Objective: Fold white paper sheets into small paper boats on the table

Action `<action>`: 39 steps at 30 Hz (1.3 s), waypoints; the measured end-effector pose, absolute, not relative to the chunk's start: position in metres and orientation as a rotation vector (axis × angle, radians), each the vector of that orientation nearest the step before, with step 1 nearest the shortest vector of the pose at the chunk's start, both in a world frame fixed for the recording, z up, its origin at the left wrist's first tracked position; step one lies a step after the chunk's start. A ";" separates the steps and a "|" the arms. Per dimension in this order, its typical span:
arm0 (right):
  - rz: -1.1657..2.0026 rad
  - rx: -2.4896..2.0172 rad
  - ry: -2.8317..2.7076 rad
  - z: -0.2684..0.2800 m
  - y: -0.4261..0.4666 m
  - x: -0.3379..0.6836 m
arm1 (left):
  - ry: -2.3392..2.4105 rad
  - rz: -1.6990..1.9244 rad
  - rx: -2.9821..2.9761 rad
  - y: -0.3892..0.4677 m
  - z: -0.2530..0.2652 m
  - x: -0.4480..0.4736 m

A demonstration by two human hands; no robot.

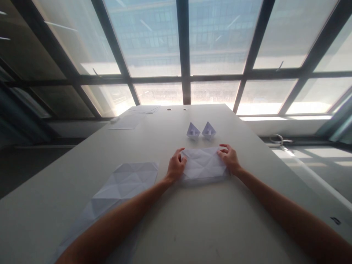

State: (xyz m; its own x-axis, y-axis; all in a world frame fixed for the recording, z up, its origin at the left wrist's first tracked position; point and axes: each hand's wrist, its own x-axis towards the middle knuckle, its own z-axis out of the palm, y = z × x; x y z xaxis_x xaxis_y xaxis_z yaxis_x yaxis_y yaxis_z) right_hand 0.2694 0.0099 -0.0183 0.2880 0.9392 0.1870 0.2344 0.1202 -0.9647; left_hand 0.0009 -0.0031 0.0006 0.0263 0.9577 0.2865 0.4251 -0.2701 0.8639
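Both hands [176, 165] [230, 159] — fingers [226, 147] half-curled — pinch creased paper [205, 162].

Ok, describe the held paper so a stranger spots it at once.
On the white table before the windows, look just nearer than two small folded paper shapes. The held paper is a wide, creased white rectangle between left hand and right hand. Unlike the creased sheet to its left, it is gripped.

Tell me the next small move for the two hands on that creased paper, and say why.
Probably fold the creased paper along one of its existing lines: the left hand and right hand hold its opposite sides, and crossing creases already mark its face. The two folded paper shapes beyond it also suggest folding.
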 end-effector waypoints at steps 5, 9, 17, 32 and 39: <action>0.607 -1.381 -1.405 -0.027 0.012 0.268 | 1.751 0.910 2.202 -0.009 0.002 0.000; 0.513 -1.436 -1.542 -0.028 0.008 0.262 | 1.735 0.826 2.549 -0.021 0.007 0.004; -0.015 -1.658 -1.938 -0.014 -0.019 0.244 | 1.261 0.317 2.790 -0.029 -0.003 0.014; 0.229 -1.603 -2.417 -0.015 -0.037 0.208 | 1.264 0.176 2.739 -0.027 -0.005 0.017; 0.219 -1.790 -2.327 -0.016 -0.026 0.222 | 1.298 0.146 2.719 -0.029 0.000 0.012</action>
